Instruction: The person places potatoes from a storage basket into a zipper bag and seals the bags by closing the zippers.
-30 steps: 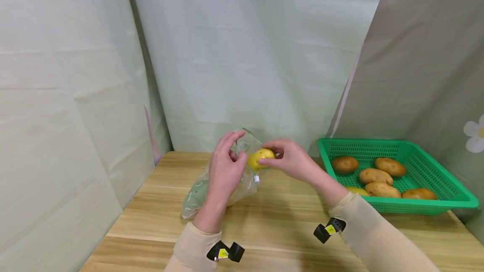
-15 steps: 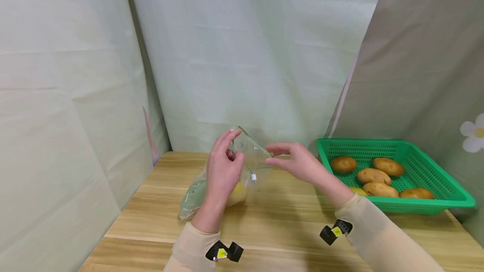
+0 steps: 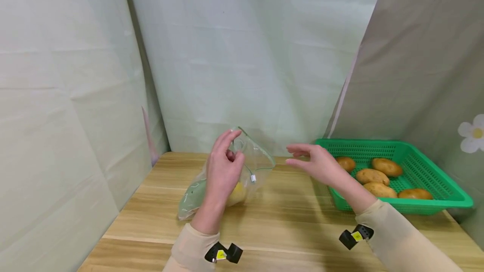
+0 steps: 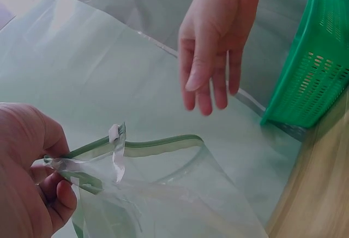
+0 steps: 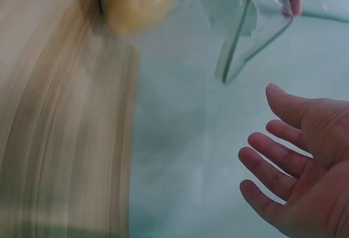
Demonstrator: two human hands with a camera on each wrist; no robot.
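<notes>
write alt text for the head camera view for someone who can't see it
A person's left hand holds open a clear zip bag with a yellow fruit inside, on a wooden table. The empty right hand hovers between the bag and a green basket of potatoes.

Overall light: bright, soft and even, no hard highlights on the pale curtains.
Source: seemingly overhead and diffuse; exact lamp not visible.
Shadows: faint, soft patches on the wooden table (image 3: 287, 221) under the forearms, toward 6 o'clock.
Glare: mild sheen on the clear bag (image 3: 257, 163), its green rim catching light in the left wrist view.
Blur: heavy motion smear in the right wrist view, the wood grain streaked from 9 to 7 o'clock.
Focus: right hand (image 5: 305, 172) fairly sharp there; the yellow fruit (image 5: 136, 3) soft.
Distortion: head view bows slightly at its edges.
</notes>
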